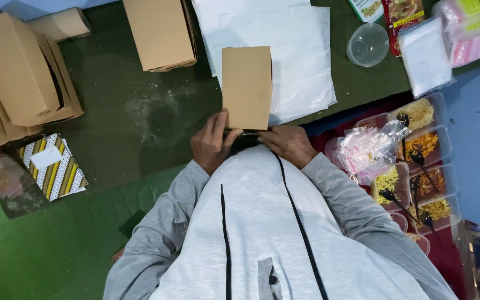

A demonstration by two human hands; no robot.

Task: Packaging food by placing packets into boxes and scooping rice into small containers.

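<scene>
A brown cardboard box [246, 86] stands on the dark green mat straight ahead, its near end at my hands. My left hand [212, 141] grips the box's near left corner, fingers curled over the edge. My right hand [288, 144] holds the near right corner. Both hands meet at the box's open end, where something dark shows between them; I cannot tell what it is. Under the box lies a stack of clear plastic sheets [301, 61].
More brown boxes sit at the left [18, 72] and top middle [159, 33]. A striped packet [54, 166] lies at the left. Clear trays of yellow snacks with black spoons [418, 166], plastic bags [368, 150], a round clear tub [368, 44] and packets [426, 55] fill the right.
</scene>
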